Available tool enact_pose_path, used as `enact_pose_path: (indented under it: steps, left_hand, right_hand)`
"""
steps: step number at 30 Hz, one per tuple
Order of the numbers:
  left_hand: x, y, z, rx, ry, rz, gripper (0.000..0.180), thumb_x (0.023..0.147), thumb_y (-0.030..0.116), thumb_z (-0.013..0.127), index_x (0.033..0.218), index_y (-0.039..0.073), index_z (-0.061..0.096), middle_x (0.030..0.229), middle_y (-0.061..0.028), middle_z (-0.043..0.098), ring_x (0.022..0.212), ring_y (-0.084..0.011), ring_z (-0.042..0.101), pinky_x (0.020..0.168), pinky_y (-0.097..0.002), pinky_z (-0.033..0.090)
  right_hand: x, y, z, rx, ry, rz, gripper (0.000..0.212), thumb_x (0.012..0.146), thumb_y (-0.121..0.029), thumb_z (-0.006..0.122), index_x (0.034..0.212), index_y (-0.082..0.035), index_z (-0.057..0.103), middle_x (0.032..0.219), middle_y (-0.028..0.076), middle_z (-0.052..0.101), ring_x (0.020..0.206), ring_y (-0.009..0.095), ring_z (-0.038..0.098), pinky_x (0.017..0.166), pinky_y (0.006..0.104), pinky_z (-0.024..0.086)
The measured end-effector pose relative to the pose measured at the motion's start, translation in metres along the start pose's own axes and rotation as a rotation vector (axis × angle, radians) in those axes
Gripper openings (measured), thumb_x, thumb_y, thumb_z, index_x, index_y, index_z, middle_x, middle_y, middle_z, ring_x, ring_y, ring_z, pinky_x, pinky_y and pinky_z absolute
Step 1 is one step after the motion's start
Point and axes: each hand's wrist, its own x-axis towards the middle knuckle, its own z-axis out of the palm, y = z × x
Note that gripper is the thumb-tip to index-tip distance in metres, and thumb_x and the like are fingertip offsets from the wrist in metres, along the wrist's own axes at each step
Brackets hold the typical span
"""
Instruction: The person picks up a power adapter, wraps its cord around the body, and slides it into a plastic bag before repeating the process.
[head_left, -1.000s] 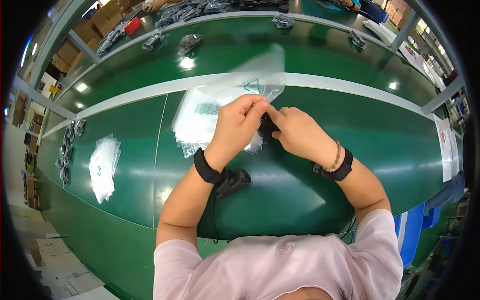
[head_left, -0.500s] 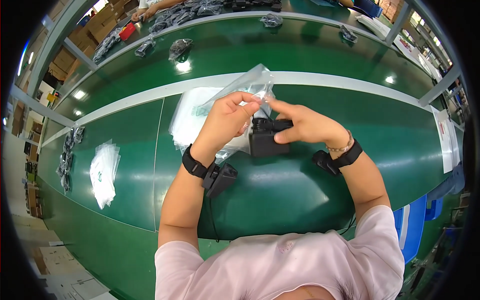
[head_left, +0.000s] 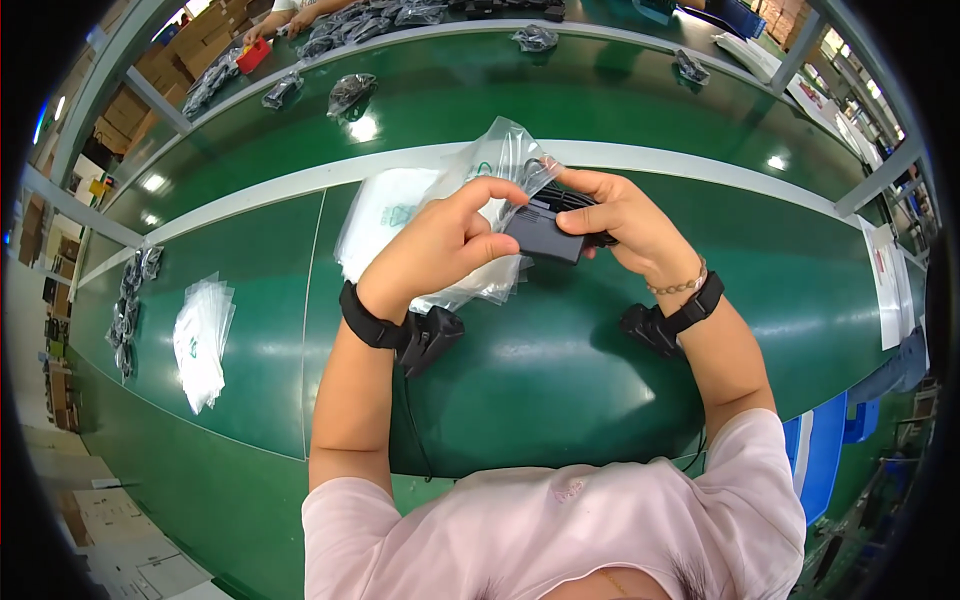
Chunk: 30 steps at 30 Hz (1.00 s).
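Nearby, bag stack (head_left: 200, 340), bagged parts (head_left: 350, 92)

Overhead lamps lit my work brightly, throwing white glare spots on the glossy green table (head_left: 560, 400). Soft shadows fell under my arms. Edges bent, with a black rim; focus stayed sharp.

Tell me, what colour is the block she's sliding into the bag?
Black; the block shows best in the head view.
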Motion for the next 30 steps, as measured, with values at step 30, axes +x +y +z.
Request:
enact_pose_path:
  steps: [30]
  left_hand:
    - [-0.006,0.005,0.015,-0.166,0.147,0.084,0.031,0.076,-0.002,0.054,0.103,0.007,0.042,0.055,-0.007,0.049,0.051,-0.0174,0.05,0.049,-0.0272,0.037]
  right_hand:
    - [-0.007,0.004,0.03,-0.148,0.291,-0.227,0.058,0.078,-0.005,0.061,0.131,0.0,0.038,0.093,0.005,0.06,0.067,0.008,0.052,0.052,0.0225,0.044]
